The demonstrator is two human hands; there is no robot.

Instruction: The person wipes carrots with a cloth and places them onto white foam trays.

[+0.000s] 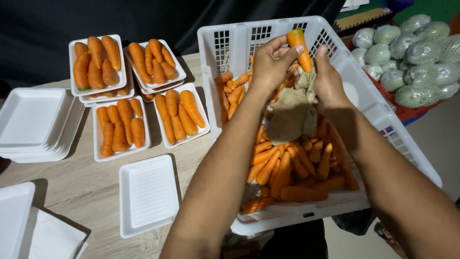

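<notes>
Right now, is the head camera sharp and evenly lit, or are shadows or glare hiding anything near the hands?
Head view: hands, left and right, carrot and cloth are sharp and evenly lit; the empty tray is bright but not glaring; soft shadows edge the trays on the table; the background top left is dark; the crate bows slightly.
</notes>
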